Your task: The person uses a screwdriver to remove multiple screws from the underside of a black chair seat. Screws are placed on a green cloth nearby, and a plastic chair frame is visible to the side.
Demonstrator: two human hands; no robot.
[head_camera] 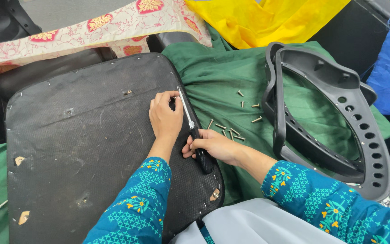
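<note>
Right hand [211, 147] gripping screwdriver [194, 131] by black handle, tip at seat board [82, 144] edge. Left hand [165, 118] flat on board, fingertips curled beside shaft. Screws [231, 132] just right, on green cloth [222, 77].

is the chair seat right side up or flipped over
Flipped over: the chair seat shows its black stapled underside with screw holes; the left hand rests on it.

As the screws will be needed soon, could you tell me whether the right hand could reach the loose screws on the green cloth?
Probably yes: the right hand lies beside the screws, nothing between, though it holds a screwdriver.
</note>
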